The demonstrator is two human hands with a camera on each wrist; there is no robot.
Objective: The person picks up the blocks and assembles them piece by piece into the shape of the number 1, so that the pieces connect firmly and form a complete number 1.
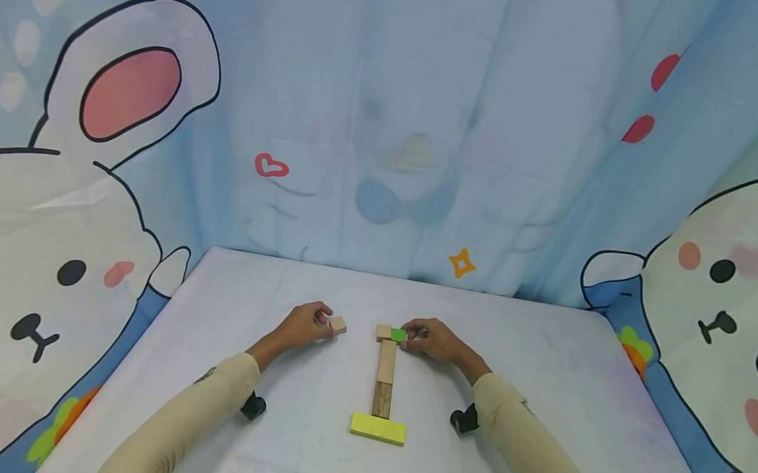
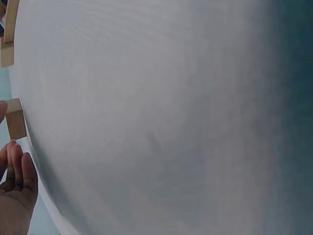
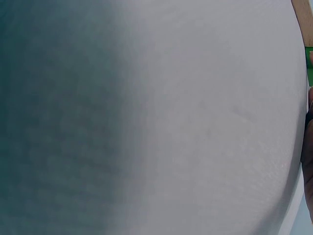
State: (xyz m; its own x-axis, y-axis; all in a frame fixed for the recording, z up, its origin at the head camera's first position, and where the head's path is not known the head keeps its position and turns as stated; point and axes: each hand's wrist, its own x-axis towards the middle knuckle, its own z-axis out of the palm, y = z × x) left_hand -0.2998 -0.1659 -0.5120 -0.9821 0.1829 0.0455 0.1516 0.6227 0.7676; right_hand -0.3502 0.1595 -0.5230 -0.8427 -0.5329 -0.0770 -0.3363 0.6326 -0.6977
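Observation:
My left hand pinches a small plain wooden block between thumb and fingers, left of a row of blocks. That same block shows at the left edge of the left wrist view. Thumb and fingertips of my right hand pinch a green block at the far end of the row. Against its left side sits another plain wooden block. Below these, a longer light wooden block and a dark brown block run toward a yellow block, which lies crosswise at the near end.
The blocks lie on a table with a white cloth. Behind it hangs a blue curtain with cartoon animals printed on both sides. A dark wrist device hangs below each forearm, close to the table.

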